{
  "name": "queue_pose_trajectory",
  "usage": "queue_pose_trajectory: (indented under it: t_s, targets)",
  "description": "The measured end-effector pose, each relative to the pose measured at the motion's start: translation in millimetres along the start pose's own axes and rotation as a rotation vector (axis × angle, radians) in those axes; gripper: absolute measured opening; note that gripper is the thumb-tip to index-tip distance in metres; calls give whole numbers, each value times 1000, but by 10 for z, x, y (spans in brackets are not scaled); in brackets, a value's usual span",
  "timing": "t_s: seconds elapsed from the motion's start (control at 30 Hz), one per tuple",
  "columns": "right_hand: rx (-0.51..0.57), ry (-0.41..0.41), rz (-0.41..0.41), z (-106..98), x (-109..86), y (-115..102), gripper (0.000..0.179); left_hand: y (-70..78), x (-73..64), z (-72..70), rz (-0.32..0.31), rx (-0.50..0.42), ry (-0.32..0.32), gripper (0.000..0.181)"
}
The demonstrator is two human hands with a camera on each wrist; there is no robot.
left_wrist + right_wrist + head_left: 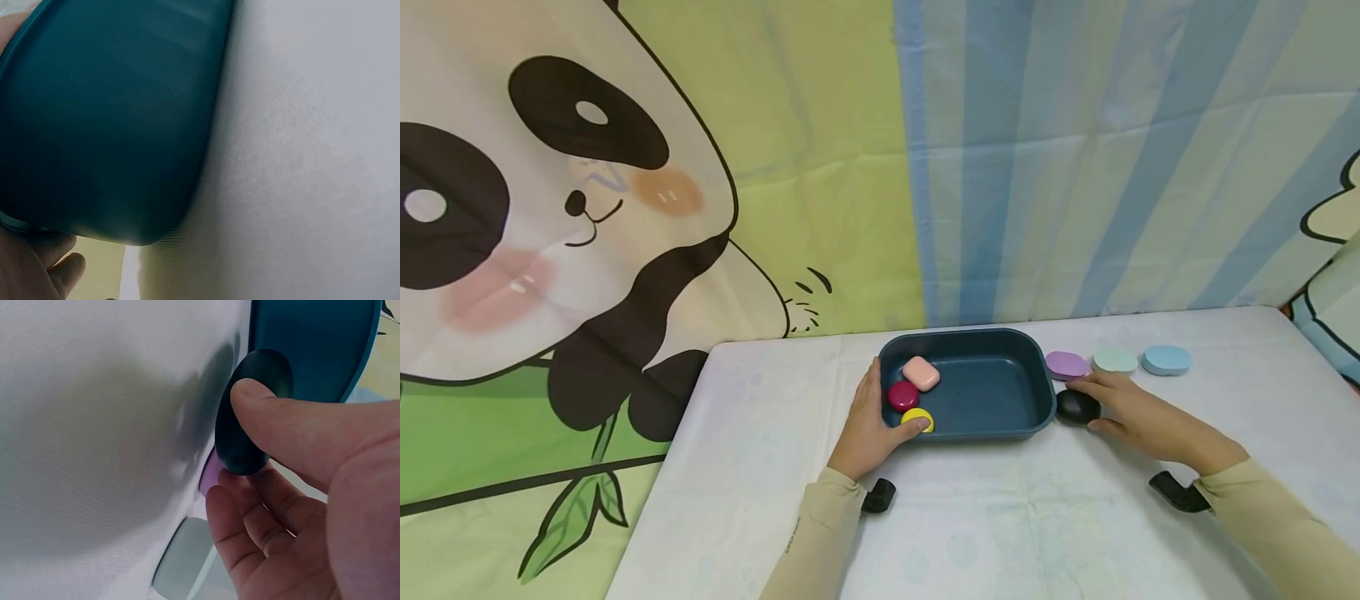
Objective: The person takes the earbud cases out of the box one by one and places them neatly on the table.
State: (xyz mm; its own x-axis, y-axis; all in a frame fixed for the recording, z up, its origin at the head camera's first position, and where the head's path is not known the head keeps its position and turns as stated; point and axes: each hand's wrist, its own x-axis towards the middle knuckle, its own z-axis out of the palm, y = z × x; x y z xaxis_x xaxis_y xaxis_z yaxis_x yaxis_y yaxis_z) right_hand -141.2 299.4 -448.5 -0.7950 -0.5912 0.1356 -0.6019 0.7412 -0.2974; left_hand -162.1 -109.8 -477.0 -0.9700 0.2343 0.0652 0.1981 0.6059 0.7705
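Right hand (1142, 415) pinches black oval (1077, 408), perhaps off tabletop (1000, 517).

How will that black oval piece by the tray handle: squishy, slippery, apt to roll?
The black oval piece is probably stiff: no dent shows under the right hand's thumb. Its smooth, faintly shiny surface could make it somewhat slippery. With that rounded edge, it may rock or roll if released on its side.

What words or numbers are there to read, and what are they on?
Left sleeve: small dark lettering, too small to read.
Blue tub, black oval piece: none that I can see.
So, nothing readable anywhere.
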Motion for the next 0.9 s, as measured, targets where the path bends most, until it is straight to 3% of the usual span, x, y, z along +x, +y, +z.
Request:
queue_pose_trajectory:
  t_s: [0.17, 0.53, 0.9]
  targets:
    - [1, -19, 6, 20, -12, -2, 54, 7, -13, 12, -8, 4, -3, 121]
    - [-6, 25, -4, 9, -25, 7, 61, 8, -4, 10, -1, 2, -2, 120]
    - [62, 116, 111, -96, -30, -114, 62, 5, 6, 6, 2, 6, -2, 120]
